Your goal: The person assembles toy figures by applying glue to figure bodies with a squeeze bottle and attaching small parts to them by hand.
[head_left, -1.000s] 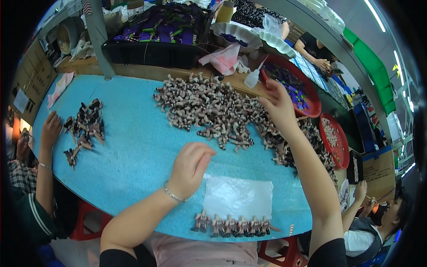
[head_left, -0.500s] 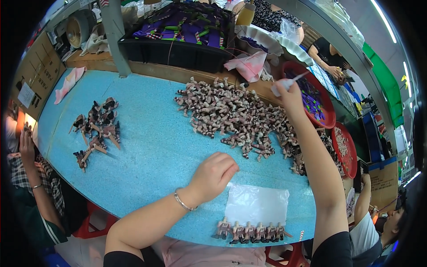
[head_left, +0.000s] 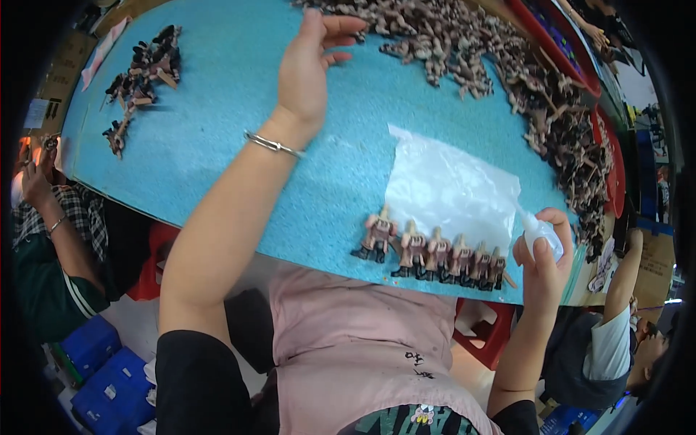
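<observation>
My right hand [head_left: 549, 274] grips a small white squeeze bottle [head_left: 540, 233] with a thin nozzle, tilted up to the left beside the right edge of a clear plastic sheet [head_left: 453, 185]. Along the table's near edge, several small headless figurines [head_left: 437, 254] lie in a row, partly at the sheet's lower edge; the leftmost sits slightly apart. My left hand [head_left: 308, 76], wearing a bangle, reaches toward the far side with fingers apart. Its fingertips are at the near border of a large heap of small figurine parts [head_left: 464, 43]; I see nothing held in it.
A smaller cluster of dark figurines [head_left: 148, 69] lies on the blue table [head_left: 217, 130] at left. Red basins [head_left: 611, 156] stand beyond the heap at right. A person's hand [head_left: 36, 185] works at far left; another person's arm [head_left: 627, 272] is at right.
The view has tilted down toward my lap. My right hand has brought the bottle from the far right back beside the plastic sheet. My left hand has reached toward the heap, its fingers opening.
</observation>
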Demonstrator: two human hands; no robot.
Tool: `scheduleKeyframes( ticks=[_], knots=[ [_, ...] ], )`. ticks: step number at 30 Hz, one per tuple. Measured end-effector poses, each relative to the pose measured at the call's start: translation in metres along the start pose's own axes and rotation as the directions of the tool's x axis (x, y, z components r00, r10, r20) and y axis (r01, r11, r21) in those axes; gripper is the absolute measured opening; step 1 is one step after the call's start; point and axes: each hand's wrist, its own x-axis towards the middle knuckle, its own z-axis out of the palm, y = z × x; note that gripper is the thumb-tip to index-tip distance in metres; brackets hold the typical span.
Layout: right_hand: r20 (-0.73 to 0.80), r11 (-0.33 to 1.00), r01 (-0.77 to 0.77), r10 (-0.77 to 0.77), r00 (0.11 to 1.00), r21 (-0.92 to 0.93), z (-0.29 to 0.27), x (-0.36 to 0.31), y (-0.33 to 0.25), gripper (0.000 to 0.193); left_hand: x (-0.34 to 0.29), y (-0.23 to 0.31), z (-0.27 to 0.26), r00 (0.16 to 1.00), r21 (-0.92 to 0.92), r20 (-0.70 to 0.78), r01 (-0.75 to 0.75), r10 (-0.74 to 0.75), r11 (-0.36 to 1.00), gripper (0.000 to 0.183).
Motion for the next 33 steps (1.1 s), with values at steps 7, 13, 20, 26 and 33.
scheduleKeyframes(
  ticks=[7,13,20,26,33],
  knots=[
    [-0.102,0.987,0.014,0.003,0.995,0.16,0.032,-0.036,0.013,0.042,-0.017,0.005,0.011,0.995,0.132,0.095,0.003,-0.016,0.991,0.057],
    [0.03,0.99,0.134,-0.135,0.99,0.048,0.048,-0.048,0.003,0.019,-0.017,0.011,0.015,0.997,0.084,0.036,0.068,-0.071,0.994,0.056],
    [0.106,0.973,0.215,-0.206,0.973,-0.085,0.053,-0.041,0.004,0.014,-0.015,0.014,0.016,0.996,0.169,0.064,0.046,-0.058,0.985,0.056],
    [0.146,0.971,0.221,-0.207,0.967,-0.085,0.057,-0.037,0.007,0.015,-0.015,0.013,0.016,0.996,0.187,0.083,0.029,-0.046,0.982,0.055],
    [0.161,0.971,0.22,-0.203,0.966,-0.092,0.057,-0.037,0.005,0.015,-0.018,0.017,0.02,0.997,0.23,0.058,0.045,-0.059,0.972,0.054]
  ],
)
